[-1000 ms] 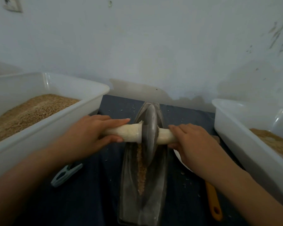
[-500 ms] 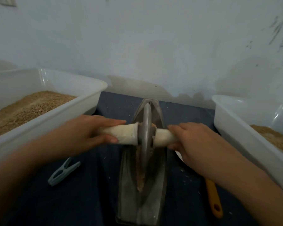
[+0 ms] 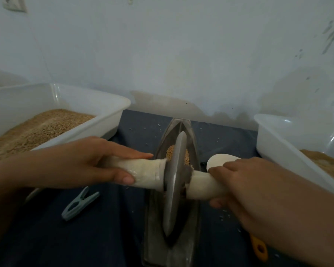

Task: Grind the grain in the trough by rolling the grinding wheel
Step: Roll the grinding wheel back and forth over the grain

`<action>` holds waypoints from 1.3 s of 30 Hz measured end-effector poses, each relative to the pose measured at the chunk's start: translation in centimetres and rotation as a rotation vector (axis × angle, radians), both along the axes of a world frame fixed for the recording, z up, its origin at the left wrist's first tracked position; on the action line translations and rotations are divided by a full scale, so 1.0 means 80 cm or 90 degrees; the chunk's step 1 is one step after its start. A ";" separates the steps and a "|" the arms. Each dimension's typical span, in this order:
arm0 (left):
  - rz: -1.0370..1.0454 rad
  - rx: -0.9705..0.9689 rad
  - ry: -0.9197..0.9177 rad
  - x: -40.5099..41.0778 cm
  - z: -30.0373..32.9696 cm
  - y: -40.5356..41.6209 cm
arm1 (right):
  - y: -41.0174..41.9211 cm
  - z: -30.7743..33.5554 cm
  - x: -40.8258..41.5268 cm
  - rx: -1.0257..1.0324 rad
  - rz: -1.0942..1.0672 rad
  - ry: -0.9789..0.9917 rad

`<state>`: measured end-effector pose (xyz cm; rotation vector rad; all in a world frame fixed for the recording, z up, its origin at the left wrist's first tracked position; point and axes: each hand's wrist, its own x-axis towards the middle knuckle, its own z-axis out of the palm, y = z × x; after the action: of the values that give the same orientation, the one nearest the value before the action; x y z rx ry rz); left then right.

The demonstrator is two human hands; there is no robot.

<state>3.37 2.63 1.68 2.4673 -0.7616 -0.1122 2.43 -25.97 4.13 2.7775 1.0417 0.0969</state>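
A grey metal grinding wheel [image 3: 175, 187] stands on edge in a boat-shaped metal trough [image 3: 156, 237] at the centre. A pale wooden axle handle [image 3: 147, 175] runs through the wheel. My left hand [image 3: 91, 162] holds the axle's left end, fingers laid along the top and thumb under it. My right hand [image 3: 245, 191] grips the right end. Brown grain [image 3: 170, 153] lies in the trough just beyond the wheel.
A white tub of grain [image 3: 112, 114] stands at the left, another white tub [image 3: 274, 143] at the right. A grey-green clothes peg [image 3: 79, 203] lies on the dark cloth [image 3: 104, 237]. A pale spoon bowl [image 3: 220, 159] and its orange handle [image 3: 259, 247] lie right of the trough.
The wheel has rolled along the trough toward me, from its far part to its middle. Both hands came back with the axle. Grain now shows behind the wheel.
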 end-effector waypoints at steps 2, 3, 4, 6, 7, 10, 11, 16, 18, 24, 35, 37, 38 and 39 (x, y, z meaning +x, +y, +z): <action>0.021 0.001 -0.026 0.003 -0.003 -0.005 | 0.001 -0.006 0.006 0.019 -0.008 -0.020; 0.046 0.006 -0.046 0.006 -0.007 -0.009 | 0.003 -0.011 0.015 0.033 -0.018 -0.035; 0.080 0.012 -0.078 0.010 -0.012 -0.014 | 0.004 -0.017 0.028 0.051 -0.028 -0.060; 0.145 0.048 -0.180 0.019 -0.026 -0.025 | 0.004 -0.032 0.055 0.085 -0.050 -0.129; 0.166 0.066 -0.246 0.023 -0.032 -0.030 | 0.004 -0.039 0.065 0.099 -0.067 -0.156; 0.186 0.110 -0.392 0.033 -0.046 -0.037 | 0.000 -0.052 0.077 0.131 -0.103 -0.178; 0.184 0.112 -0.394 0.034 -0.045 -0.037 | -0.001 -0.054 0.076 0.133 -0.100 -0.177; 0.117 0.019 -0.115 0.019 -0.020 -0.018 | 0.005 -0.027 0.049 0.053 -0.035 -0.109; 0.059 -0.003 -0.021 0.010 -0.008 -0.007 | 0.006 -0.009 0.029 0.026 -0.015 -0.044; 0.012 -0.003 0.022 0.003 0.001 -0.003 | 0.002 0.002 0.005 0.010 0.006 -0.009; 0.158 0.065 -0.307 0.026 -0.033 -0.032 | -0.002 -0.046 0.066 0.108 -0.075 -0.148; 0.122 0.027 -0.166 0.018 -0.022 -0.020 | 0.000 -0.032 0.051 0.065 -0.043 -0.111; 0.096 0.010 -0.098 0.014 -0.016 -0.013 | 0.001 -0.025 0.041 0.045 -0.028 -0.085; 0.067 0.007 -0.046 0.009 -0.011 -0.007 | 0.002 -0.016 0.030 0.034 -0.016 -0.057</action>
<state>4.13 2.07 0.81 2.5283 -0.6614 0.0125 4.79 -25.82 2.81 2.8041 0.9963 0.2467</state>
